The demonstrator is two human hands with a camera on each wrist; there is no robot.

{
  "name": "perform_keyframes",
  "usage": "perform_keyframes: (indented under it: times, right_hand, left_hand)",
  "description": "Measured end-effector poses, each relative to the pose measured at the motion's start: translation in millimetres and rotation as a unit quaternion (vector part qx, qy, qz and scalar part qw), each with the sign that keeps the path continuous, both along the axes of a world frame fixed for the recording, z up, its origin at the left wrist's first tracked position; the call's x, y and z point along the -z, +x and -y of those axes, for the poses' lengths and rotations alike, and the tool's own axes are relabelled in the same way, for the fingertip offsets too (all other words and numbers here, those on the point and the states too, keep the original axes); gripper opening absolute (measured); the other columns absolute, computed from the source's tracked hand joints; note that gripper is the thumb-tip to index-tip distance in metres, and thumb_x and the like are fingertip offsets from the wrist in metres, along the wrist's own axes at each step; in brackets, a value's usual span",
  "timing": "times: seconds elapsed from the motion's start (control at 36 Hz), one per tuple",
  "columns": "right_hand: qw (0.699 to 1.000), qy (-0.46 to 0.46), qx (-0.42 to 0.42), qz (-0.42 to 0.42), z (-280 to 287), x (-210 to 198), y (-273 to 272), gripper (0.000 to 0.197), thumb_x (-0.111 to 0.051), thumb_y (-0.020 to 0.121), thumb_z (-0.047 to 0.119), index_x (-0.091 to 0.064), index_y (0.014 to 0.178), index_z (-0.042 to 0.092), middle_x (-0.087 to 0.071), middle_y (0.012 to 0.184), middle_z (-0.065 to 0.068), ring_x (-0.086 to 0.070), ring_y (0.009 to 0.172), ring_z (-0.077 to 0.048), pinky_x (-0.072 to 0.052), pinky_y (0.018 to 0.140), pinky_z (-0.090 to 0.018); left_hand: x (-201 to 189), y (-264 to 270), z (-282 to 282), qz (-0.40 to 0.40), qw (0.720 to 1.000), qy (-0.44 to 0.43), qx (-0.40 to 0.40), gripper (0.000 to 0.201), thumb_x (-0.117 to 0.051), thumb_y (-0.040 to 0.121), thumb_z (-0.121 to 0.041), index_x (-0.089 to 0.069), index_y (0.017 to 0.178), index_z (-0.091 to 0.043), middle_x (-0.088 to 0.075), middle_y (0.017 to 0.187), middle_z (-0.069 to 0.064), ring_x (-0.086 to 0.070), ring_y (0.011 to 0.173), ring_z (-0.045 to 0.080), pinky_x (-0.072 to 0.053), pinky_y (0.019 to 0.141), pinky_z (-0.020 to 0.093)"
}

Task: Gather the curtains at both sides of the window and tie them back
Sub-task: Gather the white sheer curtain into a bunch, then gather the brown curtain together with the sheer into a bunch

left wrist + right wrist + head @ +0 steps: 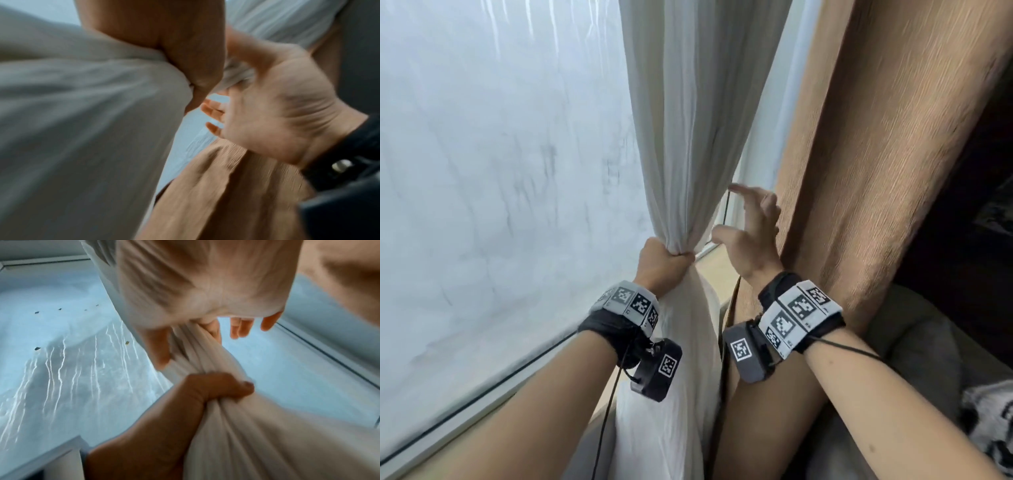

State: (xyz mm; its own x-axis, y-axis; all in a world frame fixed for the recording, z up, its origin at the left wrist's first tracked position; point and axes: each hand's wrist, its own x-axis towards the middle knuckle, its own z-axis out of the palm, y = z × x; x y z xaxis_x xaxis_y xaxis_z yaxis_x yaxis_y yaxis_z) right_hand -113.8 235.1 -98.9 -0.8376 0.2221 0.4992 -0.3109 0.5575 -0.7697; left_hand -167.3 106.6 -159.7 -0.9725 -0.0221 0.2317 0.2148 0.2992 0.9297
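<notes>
Left hand cinches the white curtain, right hand free beside it.

The left hand (664, 261) is fisted tight round the sheer white pleated curtain (695, 113), bunched at the right side of the frosted window pane (500, 154); the right hand (751, 233) hovers with fingers spread, holding nothing, between that bundle and the heavy tan ribbed curtain (876, 154). Best now, I'd say: keep the fist firm and sweep the tan folds in against the white before any tying.
</notes>
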Motion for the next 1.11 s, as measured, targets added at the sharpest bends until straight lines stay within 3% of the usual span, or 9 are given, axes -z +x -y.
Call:
perform_keyframes:
  times: [0.08, 0.22, 0.33, 0.44, 0.64, 0.75, 0.83, 0.94, 1.11]
  right_hand:
    - [0.966, 0.146, 0.179, -0.119, -13, -8, -2, 0.062, -0.053, 0.061, 0.019, -0.057, 0.123, 0.023, -0.04, 0.129, -0.004, -0.039, 0.113, -0.026, -0.037, 0.095, -0.041]
    - [0.879, 0.441, 0.177, 0.029, -25, -19, -18, 0.055, -0.058, 0.081, 0.016, -0.044, 0.135, 0.018, -0.026, 0.147, -0.005, -0.056, 0.1, -0.033, -0.041, 0.068, -0.035]
    - [0.792, 0.558, 0.185, 0.166, -27, -15, -32, 0.045, -0.048, 0.091, 0.025, -0.042, 0.135, 0.017, -0.033, 0.144, -0.009, -0.06, 0.098, -0.029, -0.035, 0.072, -0.034]
    - [0.709, 0.618, 0.204, 0.27, -30, -7, -36, 0.028, -0.041, 0.095, 0.026, -0.063, 0.11, 0.018, -0.06, 0.109, -0.003, -0.059, 0.106, -0.02, -0.044, 0.084, -0.03]
    - [0.806, 0.497, 0.247, 0.205, -29, 18, -32, 0.027, -0.047, 0.091, 0.017, -0.065, 0.108, 0.008, -0.061, 0.114, -0.013, -0.06, 0.106, -0.031, -0.049, 0.085, -0.036]
    - [0.86, 0.461, 0.214, 0.036, -39, 49, -24, 0.014, -0.057, 0.073, -0.006, -0.063, 0.081, 0.004, -0.06, 0.087, -0.017, -0.063, 0.075, -0.037, -0.05, 0.07, -0.038]
    - [0.883, 0.443, 0.143, -0.061, -54, 64, -15, 0.041, -0.064, 0.058, -0.017, -0.052, 0.087, 0.01, -0.054, 0.085, -0.015, -0.055, 0.062, -0.034, -0.049, 0.06, -0.037]
    - [0.913, 0.377, 0.081, -0.134, -68, 69, -2, 0.051, -0.057, 0.067, -0.017, -0.037, 0.101, 0.015, -0.04, 0.112, -0.009, -0.057, 0.073, -0.036, -0.053, 0.059, -0.041]
    - [0.913, 0.274, 0.102, -0.286, -81, 58, 13, 0.069, -0.065, 0.062, -0.016, -0.032, 0.116, 0.013, -0.024, 0.135, -0.019, -0.048, 0.106, -0.031, -0.052, 0.088, -0.032]
  left_hand:
    - [-1, -5, -2, 0.025, 1.0, 0.016, 0.001, 0.034, -0.073, 0.077, -0.015, -0.066, 0.107, 0.0, -0.068, 0.098, 0.013, -0.064, 0.091, 0.026, -0.049, 0.07, 0.032]
    - [-3, -3, -10, 0.036, 0.999, 0.017, 0.021, 0.03, -0.069, 0.081, -0.011, -0.065, 0.107, 0.001, -0.065, 0.098, 0.013, -0.061, 0.09, 0.027, -0.046, 0.072, 0.031]
    - [-5, -2, -11, 0.048, 0.998, 0.012, 0.035, 0.019, -0.069, 0.077, -0.009, -0.066, 0.094, 0.001, -0.065, 0.09, 0.013, -0.062, 0.088, 0.029, -0.05, 0.071, 0.033]
    - [-9, 1, -7, 0.062, 0.997, 0.007, 0.05, 0.007, -0.066, 0.076, -0.001, -0.061, 0.077, -0.005, -0.061, 0.083, 0.013, -0.06, 0.082, 0.029, -0.053, 0.076, 0.04]
    - [-7, 1, -6, 0.096, 0.991, 0.03, 0.092, 0.031, -0.078, 0.065, 0.003, -0.068, 0.093, 0.006, -0.066, 0.091, 0.016, -0.062, 0.083, 0.027, -0.049, 0.067, 0.031]
    - [-11, 7, -13, 0.099, 0.986, 0.026, 0.132, 0.027, -0.088, 0.062, -0.007, -0.071, 0.081, 0.001, -0.069, 0.078, 0.008, -0.065, 0.074, 0.02, -0.053, 0.069, 0.031]
    - [-12, 8, -20, 0.098, 0.987, 0.02, 0.127, 0.017, -0.083, 0.067, -0.002, -0.066, 0.07, 0.0, -0.067, 0.066, 0.01, -0.065, 0.063, 0.023, -0.056, 0.067, 0.035]
    - [-9, 6, -29, 0.096, 0.989, 0.024, 0.11, 0.011, -0.076, 0.07, 0.004, -0.065, 0.071, 0.001, -0.065, 0.068, 0.013, -0.064, 0.065, 0.026, -0.057, 0.07, 0.039]
    - [-9, 5, -45, 0.098, 0.988, 0.026, 0.113, 0.01, -0.074, 0.069, 0.003, -0.066, 0.075, 0.004, -0.066, 0.073, 0.016, -0.063, 0.067, 0.026, -0.055, 0.063, 0.033]
